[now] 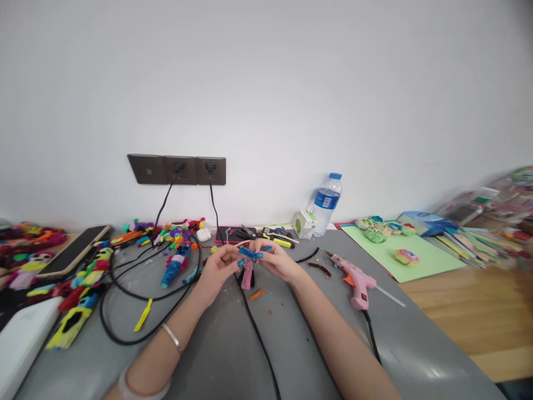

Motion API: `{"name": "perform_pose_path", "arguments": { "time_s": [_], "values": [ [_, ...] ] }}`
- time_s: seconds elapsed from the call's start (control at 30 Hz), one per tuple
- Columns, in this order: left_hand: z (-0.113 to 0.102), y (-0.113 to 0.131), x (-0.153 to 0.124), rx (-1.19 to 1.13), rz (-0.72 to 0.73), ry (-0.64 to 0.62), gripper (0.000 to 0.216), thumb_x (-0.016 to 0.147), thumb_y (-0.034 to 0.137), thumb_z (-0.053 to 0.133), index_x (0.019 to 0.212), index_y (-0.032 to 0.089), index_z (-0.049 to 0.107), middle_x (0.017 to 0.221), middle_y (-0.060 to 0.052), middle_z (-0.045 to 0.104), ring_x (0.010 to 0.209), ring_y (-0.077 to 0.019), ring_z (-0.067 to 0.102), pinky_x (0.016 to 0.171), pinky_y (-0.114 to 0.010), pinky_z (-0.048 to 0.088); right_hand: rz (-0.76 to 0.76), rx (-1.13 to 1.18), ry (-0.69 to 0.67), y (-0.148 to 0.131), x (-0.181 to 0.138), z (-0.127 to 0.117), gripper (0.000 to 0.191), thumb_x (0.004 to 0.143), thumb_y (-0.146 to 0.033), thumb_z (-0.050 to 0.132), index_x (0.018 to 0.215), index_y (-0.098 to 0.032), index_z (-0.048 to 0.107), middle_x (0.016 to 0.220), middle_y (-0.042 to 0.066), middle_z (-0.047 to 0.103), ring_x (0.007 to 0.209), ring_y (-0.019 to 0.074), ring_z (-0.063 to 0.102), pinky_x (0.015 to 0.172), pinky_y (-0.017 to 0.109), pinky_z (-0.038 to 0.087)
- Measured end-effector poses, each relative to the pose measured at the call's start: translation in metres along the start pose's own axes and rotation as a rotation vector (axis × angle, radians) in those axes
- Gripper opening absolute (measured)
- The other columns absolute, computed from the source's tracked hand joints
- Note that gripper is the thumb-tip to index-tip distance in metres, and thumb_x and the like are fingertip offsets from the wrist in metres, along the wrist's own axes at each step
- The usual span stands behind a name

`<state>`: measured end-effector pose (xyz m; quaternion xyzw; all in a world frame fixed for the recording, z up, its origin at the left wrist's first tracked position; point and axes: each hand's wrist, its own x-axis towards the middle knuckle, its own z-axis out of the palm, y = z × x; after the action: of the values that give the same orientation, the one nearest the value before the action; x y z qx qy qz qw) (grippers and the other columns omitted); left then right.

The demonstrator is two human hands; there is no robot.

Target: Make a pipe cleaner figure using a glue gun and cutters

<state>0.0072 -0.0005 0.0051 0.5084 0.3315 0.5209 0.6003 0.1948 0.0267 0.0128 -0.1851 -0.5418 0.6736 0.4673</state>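
Close together above the grey table, my two hands pinch a small fuzzy pipe-cleaner figure with a blue top and a pink and black lower part (247,276). My left hand (220,269) is closed on its left side, thumb and fingers at the blue part. From the right, my right hand (276,260) grips the same blue part, fingertips bent inward. Blue nail polish makes the exact edge of the blue piece hard to tell. Just below the figure lies a short orange strip (256,294). A black cable (260,339) runs beneath the hands.
At right rests a pink glue gun (356,280) with its cord. Pliers (281,240), a small box (305,224) and a water bottle (326,205) stand or lie near the wall. Coiled cable (104,316), a phone (77,250) and several fuzzy figures (77,322) spread across the left.
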Motion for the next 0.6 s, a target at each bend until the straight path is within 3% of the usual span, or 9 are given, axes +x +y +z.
{"name": "perform_pose_path", "arguments": {
  "time_s": [0.1,0.27,0.47,0.6],
  "values": [
    [0.0005,-0.0028,-0.0006,0.032,0.016,-0.024,0.023,0.071,0.032,0.078,0.078,0.016,0.064,0.077,0.000,0.062,0.071,-0.0116,0.057,0.065,-0.022,0.047,-0.035,0.046,0.051,-0.0018,0.0010,-0.0011,0.030,0.068,-0.039,0.083,0.071,-0.020,0.061,0.078,-0.001,0.053,0.071,0.0140,0.051,0.066,0.025,0.041],
    [0.0060,-0.0009,-0.0025,-0.072,-0.057,-0.041,0.035,0.071,0.038,0.079,0.096,0.018,0.064,0.084,-0.003,0.068,0.077,-0.0147,0.061,0.066,-0.024,0.048,0.010,-0.021,-0.015,0.0001,0.0000,-0.0033,0.023,0.073,-0.036,0.080,0.075,-0.019,0.064,0.080,0.000,0.057,0.071,0.0138,0.053,0.067,0.026,0.043],
    [0.0063,0.0026,-0.0022,-0.023,-0.068,0.007,0.034,0.072,0.047,0.077,0.081,0.015,0.066,0.071,-0.002,0.065,0.064,-0.0113,0.056,0.062,-0.023,0.045,0.056,-0.082,-0.063,0.0071,-0.0005,-0.0073,0.021,0.075,-0.033,0.079,0.079,-0.017,0.066,0.083,0.000,0.059,0.075,0.0142,0.059,0.073,0.027,0.045],
    [0.0064,0.0046,-0.0032,-0.020,-0.082,0.013,0.036,0.071,0.048,0.077,0.082,0.016,0.065,0.068,0.000,0.063,0.061,-0.0106,0.054,0.059,-0.021,0.043,0.073,-0.119,-0.079,0.0063,-0.0006,-0.0081,0.022,0.075,-0.035,0.079,0.079,-0.017,0.066,0.082,0.001,0.060,0.074,0.0141,0.059,0.073,0.027,0.044]
  ]
}}
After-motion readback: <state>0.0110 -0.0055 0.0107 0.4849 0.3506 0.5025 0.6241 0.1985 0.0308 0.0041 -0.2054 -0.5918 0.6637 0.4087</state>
